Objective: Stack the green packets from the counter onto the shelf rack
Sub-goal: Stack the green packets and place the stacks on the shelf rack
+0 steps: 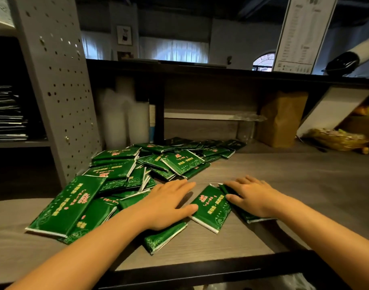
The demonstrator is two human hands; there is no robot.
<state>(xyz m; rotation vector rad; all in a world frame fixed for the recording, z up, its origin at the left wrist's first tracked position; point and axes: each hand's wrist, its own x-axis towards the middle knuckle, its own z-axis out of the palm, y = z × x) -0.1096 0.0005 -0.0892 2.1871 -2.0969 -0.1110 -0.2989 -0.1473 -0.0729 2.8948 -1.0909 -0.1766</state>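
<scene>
Head camera view, looking down at a grey wood-grain counter (305,185) with two bare forearms reaching forward. A loose heap of green packets (120,176) with white edges and pink-and-gold print covers the left half of the counter, running from near the front edge back toward the rear wall; they overlap at many angles.

The left hand (167,206) lies flat, palm down and fingers spread, on top of packets at the right side of the heap, gripping nothing. The right hand (252,197) rests palm down on a separate packet (249,217) nearer the middle of the counter, fingers loosely curled over its far end (whether it actually grips the packet cannot be told). Between the two hands lies a single packet (210,208), face up and tilted, with the left thumb touching its left edge.

At the left stands a grey perforated shelf rack (54,80), with dark flat items stacked on a shelf (7,114). At the back of the counter are stacked clear plastic cups (125,116) and a brown paper bag (282,118).
</scene>
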